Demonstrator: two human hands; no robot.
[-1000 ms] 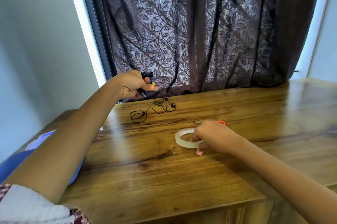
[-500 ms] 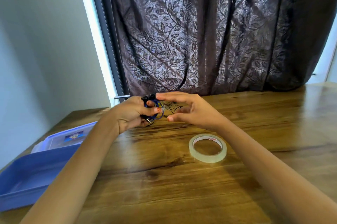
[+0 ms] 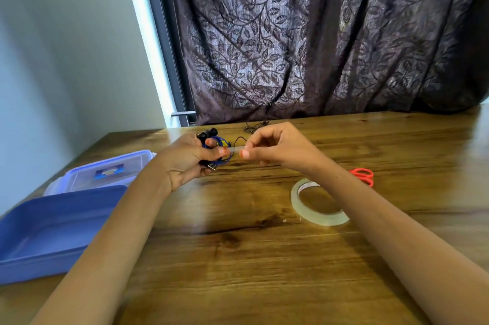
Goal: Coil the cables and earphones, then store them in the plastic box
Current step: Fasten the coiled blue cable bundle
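L hand: left hand (image 3: 189, 159) is curled round a coiled blue cable bundle (image 3: 221, 142), held just above the table (image 3: 238, 258), thumb laid across the front of the coil.
Bundle details: black earbud-looking ends stick out the top of the fist, metal jack pokes out underneath.
R hand: right hand (image 3: 277, 147) pinches one end of a short clear tape strip (image 3: 236, 149) btw thumb and fingertips, other fingers bent.
Tape strip: runs from the right pinch over to the left thumb, right up against the bundle. Pretty blurry tbh, can't tell if it's stuck on.
Other earphones: thin black earphones (image 3: 256, 125) lie loose on the table behind the hands, near the curtain (image 3: 317, 47).
Box: blue plastic box (image 3: 39, 266) sits open at the left table edge, well apart from the bundle.
Lid: see-through lid (image 3: 87, 179) w/ a sticker lies flat just behind the box.
Tape roll: clear tape roll (image 3: 318, 219) lies flat under the right forearm.
Scissors: orange handles of the scissors (image 3: 363, 176) peek out past the right arm; blades hidden.
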